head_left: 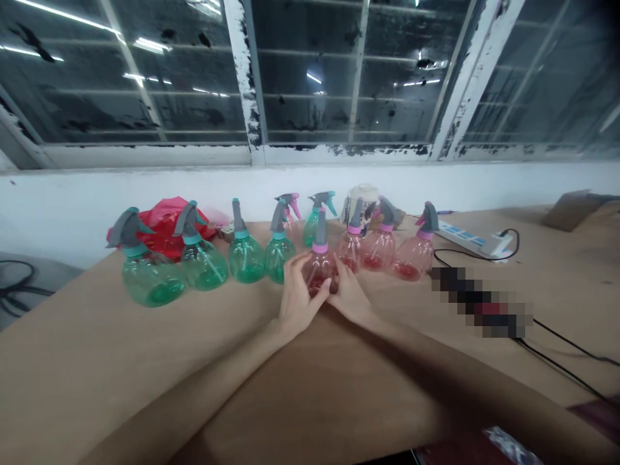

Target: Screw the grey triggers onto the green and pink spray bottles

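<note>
Both my hands are closed around one pink spray bottle [320, 265] with a grey spray head, upright at the middle of the table. My left hand [300, 294] wraps its left side, and my right hand [351, 294] cups the right side. Just left of it stand green spray bottles, the nearest one [279, 252] close to my left fingers. Beyond my right fingers are pink spray bottles, among them a near one [349, 248] and one at the row's right end [411, 258]. Behind the held bottle, a green bottle [312, 226] and another pink one show partly.
A red plastic bag [165, 226] lies behind the left bottles. At the right are a white power strip [477, 240], black cables [557, 336], a blurred-out dark object [479, 303] and a cardboard piece [571, 210]. Windows rise above the white wall [194, 184] behind the table [232, 387].
</note>
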Demonstrator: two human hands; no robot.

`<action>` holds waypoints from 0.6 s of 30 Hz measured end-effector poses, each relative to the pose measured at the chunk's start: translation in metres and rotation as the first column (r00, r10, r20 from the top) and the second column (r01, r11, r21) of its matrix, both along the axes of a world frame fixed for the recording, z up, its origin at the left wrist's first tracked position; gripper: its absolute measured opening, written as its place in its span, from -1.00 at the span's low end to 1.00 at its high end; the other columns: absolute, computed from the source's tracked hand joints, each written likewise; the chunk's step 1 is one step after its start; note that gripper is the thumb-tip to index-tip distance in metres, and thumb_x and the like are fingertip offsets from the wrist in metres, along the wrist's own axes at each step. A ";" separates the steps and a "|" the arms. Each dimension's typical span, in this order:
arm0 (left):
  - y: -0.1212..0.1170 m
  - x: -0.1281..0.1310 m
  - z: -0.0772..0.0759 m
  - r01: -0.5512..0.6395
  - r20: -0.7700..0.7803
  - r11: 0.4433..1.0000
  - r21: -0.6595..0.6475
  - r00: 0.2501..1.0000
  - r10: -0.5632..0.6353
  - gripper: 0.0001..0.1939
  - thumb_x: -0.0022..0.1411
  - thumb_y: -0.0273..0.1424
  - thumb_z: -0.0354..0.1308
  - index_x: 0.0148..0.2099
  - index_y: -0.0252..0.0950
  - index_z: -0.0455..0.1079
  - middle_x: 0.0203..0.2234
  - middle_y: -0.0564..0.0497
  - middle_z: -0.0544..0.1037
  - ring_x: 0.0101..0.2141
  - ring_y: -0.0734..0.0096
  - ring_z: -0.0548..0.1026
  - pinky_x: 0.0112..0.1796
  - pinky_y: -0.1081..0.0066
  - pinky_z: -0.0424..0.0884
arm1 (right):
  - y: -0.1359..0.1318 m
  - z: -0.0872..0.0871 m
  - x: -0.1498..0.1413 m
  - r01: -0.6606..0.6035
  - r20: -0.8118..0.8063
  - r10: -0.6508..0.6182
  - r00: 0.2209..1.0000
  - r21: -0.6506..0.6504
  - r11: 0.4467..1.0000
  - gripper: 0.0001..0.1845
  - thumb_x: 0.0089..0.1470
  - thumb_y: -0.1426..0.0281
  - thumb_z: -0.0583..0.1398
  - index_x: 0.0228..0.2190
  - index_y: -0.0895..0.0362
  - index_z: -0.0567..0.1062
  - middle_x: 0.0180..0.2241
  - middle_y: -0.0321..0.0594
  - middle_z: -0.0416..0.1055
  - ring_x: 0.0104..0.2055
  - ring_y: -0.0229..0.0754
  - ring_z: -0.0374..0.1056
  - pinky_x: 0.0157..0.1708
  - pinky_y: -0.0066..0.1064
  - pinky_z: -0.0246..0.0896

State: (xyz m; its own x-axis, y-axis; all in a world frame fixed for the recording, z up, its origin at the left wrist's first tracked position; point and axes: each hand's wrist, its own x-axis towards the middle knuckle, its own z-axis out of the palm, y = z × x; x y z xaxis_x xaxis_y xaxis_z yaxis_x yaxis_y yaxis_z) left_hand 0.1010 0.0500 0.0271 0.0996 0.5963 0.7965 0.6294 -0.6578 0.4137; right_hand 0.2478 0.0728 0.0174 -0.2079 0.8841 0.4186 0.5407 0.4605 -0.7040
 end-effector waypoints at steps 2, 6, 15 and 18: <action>-0.002 0.003 -0.001 -0.018 -0.024 1.000 0.003 1.000 0.018 -0.51 0.24 -0.35 0.13 0.15 -0.28 0.04 0.08 -0.25 0.21 0.13 0.08 0.23 0.12 -0.02 0.22 | 0.006 0.004 -0.003 0.008 0.022 -0.008 1.000 -0.003 1.000 -0.25 0.02 0.38 0.20 0.19 0.17 0.02 0.09 0.06 0.26 0.16 0.00 0.23 0.12 -0.07 0.17; -0.003 0.006 -0.004 -0.023 -0.044 1.000 -0.018 0.999 0.023 -0.53 0.26 -0.38 0.10 0.15 -0.30 0.04 0.10 -0.27 0.16 0.15 0.07 0.21 0.13 -0.03 0.22 | 0.016 0.013 -0.011 0.070 0.116 -0.066 0.991 -0.026 0.997 -0.27 0.04 0.43 0.18 0.18 0.23 0.02 0.08 0.13 0.29 0.14 0.04 0.26 0.07 -0.10 0.22; 0.002 0.006 -0.010 -0.043 -0.046 0.985 -0.165 0.998 0.036 -0.63 0.37 -0.31 -0.07 0.17 -0.25 0.06 0.16 -0.23 0.11 0.20 0.13 0.16 0.17 0.02 0.18 | 0.027 0.034 -0.030 0.275 0.334 -0.253 0.908 -0.018 0.961 -0.37 0.07 0.60 0.05 0.17 0.17 0.07 -0.01 0.09 0.32 -0.07 0.06 0.44 -0.15 -0.18 0.33; 0.002 0.006 -0.009 -0.050 -0.064 0.979 -0.197 0.997 0.038 -0.65 0.39 -0.29 -0.10 0.17 -0.25 0.09 0.16 -0.21 0.12 0.21 0.14 0.15 0.19 0.02 0.16 | 0.029 0.034 -0.033 0.294 0.363 -0.281 0.889 0.019 0.956 -0.47 0.10 0.60 0.01 0.12 0.16 0.14 -0.05 0.05 0.31 -0.15 0.02 0.47 -0.25 -0.23 0.34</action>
